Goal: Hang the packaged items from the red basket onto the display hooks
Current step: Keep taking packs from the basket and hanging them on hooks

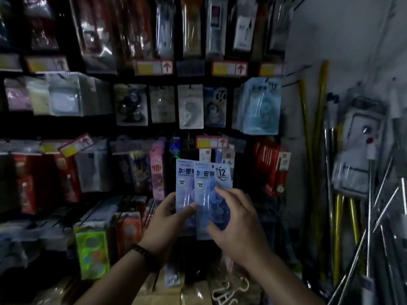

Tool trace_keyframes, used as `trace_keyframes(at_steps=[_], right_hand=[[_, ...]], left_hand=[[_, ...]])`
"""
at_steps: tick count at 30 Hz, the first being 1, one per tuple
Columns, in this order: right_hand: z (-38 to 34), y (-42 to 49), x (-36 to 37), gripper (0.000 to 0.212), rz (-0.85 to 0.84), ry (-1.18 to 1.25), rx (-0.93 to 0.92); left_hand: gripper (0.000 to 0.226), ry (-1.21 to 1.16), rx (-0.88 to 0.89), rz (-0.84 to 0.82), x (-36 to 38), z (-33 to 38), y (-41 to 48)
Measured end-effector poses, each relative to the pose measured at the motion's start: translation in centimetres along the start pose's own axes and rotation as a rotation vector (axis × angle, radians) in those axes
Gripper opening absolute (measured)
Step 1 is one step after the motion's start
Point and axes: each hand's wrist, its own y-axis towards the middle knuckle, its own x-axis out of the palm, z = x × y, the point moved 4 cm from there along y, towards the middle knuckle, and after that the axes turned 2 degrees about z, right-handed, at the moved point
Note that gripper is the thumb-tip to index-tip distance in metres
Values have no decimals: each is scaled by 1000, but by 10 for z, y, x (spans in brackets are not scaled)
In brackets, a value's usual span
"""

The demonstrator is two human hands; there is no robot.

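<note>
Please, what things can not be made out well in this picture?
Head view:
Rear package: right part covered by the front package.
Lower part of the front package: behind the right hand.
Price labels: blurred, unreadable.
Red basket: not in frame.

Left hand [167, 225]: grips the rear blue pack [184, 183] low down, thumb across its face; a dark bracelet [144, 253] is on the wrist.
Right hand [237, 223]: pinches the front blue pack [212, 177], marked 12, over its blister.
Packs: upright and overlapping, probably correction tape.
Hung blue packs [262, 106]: same print, at 1 o'clock from the hands.
Metal rods [374, 216]: leaning at 3 o'clock.
</note>
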Motion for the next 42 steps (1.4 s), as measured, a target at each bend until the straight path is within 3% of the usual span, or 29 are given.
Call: trace_keyframes(at_steps=[7,12,24,31,42], right_hand=[[23,83,-81,75,154,-176,-110],[52,141,-117,71,186,-257,-69],[92,225,-138,73,273,-262,39],[101,239,-137,75,311,-290,-37],[99,252,-124,82,200,-393,38]], left_hand=[[25,82,168,-22,31,93,41],[30,109,157,-131,58,130,72],[19,168,176,-148,87,145,112],[26,141,155,-161,83,142,119],[26,187,189,-141,79,149,123]])
